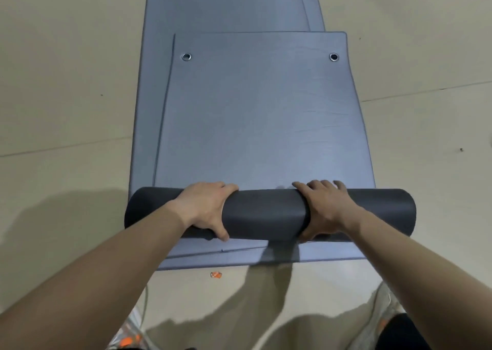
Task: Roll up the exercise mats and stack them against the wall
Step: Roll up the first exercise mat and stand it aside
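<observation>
A blue-grey exercise mat (pixel 261 115) lies flat on the floor, its near end wound into a dark roll (pixel 266 212) that spans the mat's width. My left hand (pixel 206 207) grips the roll left of centre, fingers over the top and thumb on the near side. My right hand (pixel 323 207) grips it right of centre in the same way. Two metal eyelets (pixel 186 56) mark the mat's far end. Under it lie other flat mats (pixel 149 110), stretching further away and showing at the left, at the near edge and beyond the far end.
Beige floor (pixel 66 97) surrounds the mats on both sides. A small orange scrap (pixel 216 274) lies on the floor just in front of the mats' near edge. My knees and shoes show at the bottom of the view.
</observation>
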`<state>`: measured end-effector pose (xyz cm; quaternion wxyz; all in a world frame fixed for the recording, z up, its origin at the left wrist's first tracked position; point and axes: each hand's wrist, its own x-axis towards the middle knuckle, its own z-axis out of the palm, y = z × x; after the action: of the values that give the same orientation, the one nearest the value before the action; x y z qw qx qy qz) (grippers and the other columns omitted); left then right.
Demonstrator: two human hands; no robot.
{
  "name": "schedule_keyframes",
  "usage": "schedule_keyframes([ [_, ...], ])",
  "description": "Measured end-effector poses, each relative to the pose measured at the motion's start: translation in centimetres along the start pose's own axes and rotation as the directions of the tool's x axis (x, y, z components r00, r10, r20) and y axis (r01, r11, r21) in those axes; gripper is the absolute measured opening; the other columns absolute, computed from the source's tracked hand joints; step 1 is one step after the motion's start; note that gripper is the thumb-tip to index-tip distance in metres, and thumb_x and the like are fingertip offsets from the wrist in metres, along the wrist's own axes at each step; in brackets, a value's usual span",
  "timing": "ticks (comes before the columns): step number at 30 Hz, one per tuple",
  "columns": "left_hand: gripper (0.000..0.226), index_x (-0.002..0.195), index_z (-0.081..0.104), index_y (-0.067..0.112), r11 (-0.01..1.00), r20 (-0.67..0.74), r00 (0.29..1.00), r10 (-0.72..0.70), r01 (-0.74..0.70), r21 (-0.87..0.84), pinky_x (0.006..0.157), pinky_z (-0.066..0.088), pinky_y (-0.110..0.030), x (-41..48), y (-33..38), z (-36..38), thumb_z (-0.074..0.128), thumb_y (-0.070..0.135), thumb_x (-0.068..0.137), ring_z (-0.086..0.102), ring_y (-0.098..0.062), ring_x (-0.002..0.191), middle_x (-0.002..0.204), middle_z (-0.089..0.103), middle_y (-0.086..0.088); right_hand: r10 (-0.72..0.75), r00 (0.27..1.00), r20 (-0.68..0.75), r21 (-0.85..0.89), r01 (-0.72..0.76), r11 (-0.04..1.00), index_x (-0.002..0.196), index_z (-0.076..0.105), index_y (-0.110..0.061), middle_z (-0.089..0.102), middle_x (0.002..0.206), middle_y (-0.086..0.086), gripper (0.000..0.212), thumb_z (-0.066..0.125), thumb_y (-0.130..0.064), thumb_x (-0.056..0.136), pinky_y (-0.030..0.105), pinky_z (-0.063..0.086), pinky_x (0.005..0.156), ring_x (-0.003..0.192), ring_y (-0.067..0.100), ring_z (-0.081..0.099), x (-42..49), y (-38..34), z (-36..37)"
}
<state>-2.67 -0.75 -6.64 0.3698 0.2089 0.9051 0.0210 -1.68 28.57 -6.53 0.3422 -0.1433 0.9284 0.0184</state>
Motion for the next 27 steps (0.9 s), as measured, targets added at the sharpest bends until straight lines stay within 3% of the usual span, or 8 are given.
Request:
schedule_keyframes([
  [4,0.105,0.136,0.044,0.042,0.986,0.096,0.995,-0.033,0.048,-0.157,0.09,0.051,-0.041,0.2,-0.1,-1.7,0.089,0.066,0.044,0.062,-0.021,0.109,0.119,0.064,0.013,0.048,0.932,-0.359,-0.038,-0.066,0.997,0.156,0.026,-0.019,0.039,0.154,0.015,0.136,0.091,-0.058,0.044,0.068,0.027,0.113,0.141,0.041,0.037,-4.0,-2.0,6.4],
  [6,0.107,0.145,0.04,0.041,0.986,-0.019,0.993,-0.116,0.113,-0.123,0.101,0.046,-0.045,-0.7,-0.1,-1.3,0.082,0.075,0.053,0.057,-0.022,0.123,0.136,0.06,0.011,0.049,0.941,-0.334,0.019,-0.045,0.999,0.156,0.025,-0.023,0.038,0.155,0.013,0.138,0.09,-0.063,0.041,0.067,0.023,0.116,0.144,0.039,0.035,-3.1,-1.7,6.0],
  [9,0.093,0.159,0.02,0.033,0.932,-0.345,0.867,-0.36,0.35,-0.093,0.12,0.021,-0.059,-3.4,1.4,1.5,0.044,0.083,0.083,0.024,-0.031,0.151,0.166,0.026,0.0,0.044,0.981,-0.191,0.131,-0.019,0.991,0.157,0.021,-0.033,0.032,0.159,0.003,0.136,0.076,-0.085,0.044,0.056,0.013,0.122,0.15,0.029,0.024,0.0,0.3,1.2],
  [12,0.123,0.161,-0.006,0.026,0.905,-0.329,0.849,-0.412,0.425,-0.038,0.118,0.003,-0.067,-3.2,2.0,3.6,0.034,0.098,0.069,-0.008,-0.042,0.154,0.17,-0.006,-0.006,0.025,0.979,-0.203,0.105,-0.004,0.994,0.158,0.02,-0.032,0.025,0.161,0.006,0.133,0.073,-0.088,0.05,0.055,0.014,0.123,0.151,0.032,0.017,1.5,0.8,-0.6],
  [15,0.134,0.161,0.006,0.032,0.934,-0.377,0.855,-0.356,0.338,-0.117,0.121,0.005,-0.065,0.5,-0.8,1.2,0.046,0.102,0.053,0.0,-0.037,0.155,0.17,0.01,-0.002,0.053,0.905,-0.423,-0.008,-0.062,0.998,0.157,0.026,-0.022,0.034,0.157,0.012,0.134,0.082,-0.077,0.049,0.059,0.016,0.119,0.145,0.038,0.03,0.5,-0.2,2.0],
  [19,0.13,0.162,0.009,0.031,0.972,-0.382,0.897,-0.221,0.171,-0.162,0.125,0.002,-0.054,3.5,-3.6,-2.6,0.042,0.1,0.057,0.006,-0.029,0.156,0.169,0.015,0.003,0.044,0.862,-0.505,-0.128,-0.126,0.984,0.156,0.025,-0.022,0.043,0.148,0.014,0.133,0.087,-0.067,0.048,0.064,0.025,0.11,0.133,0.039,0.042,3.6,0.7,1.0],
  [23,0.14,0.159,0.008,0.024,0.953,-0.482,0.864,-0.147,0.253,0.164,0.12,0.019,-0.059,4.5,-2.2,-0.9,0.057,0.097,0.051,0.023,-0.038,0.148,0.162,0.023,-0.009,0.023,0.929,-0.37,-0.13,-0.076,0.989,0.143,0.031,-0.033,0.054,0.127,0.003,0.121,0.072,-0.083,0.041,0.053,0.038,0.102,0.112,0.033,0.054,6.7,1.9,-4.1],
  [27,0.125,0.151,0.024,0.028,0.952,-0.46,0.882,-0.104,0.221,0.21,0.107,0.038,-0.053,4.1,-2.5,-2.3,0.07,0.087,0.05,0.05,-0.033,0.125,0.146,0.046,-0.003,0.039,0.972,-0.233,-0.106,-0.065,0.992,0.142,0.033,-0.037,0.057,0.119,0.001,0.117,0.073,-0.084,0.042,0.048,0.045,0.097,0.106,0.031,0.059,5.9,1.4,-5.4],
])
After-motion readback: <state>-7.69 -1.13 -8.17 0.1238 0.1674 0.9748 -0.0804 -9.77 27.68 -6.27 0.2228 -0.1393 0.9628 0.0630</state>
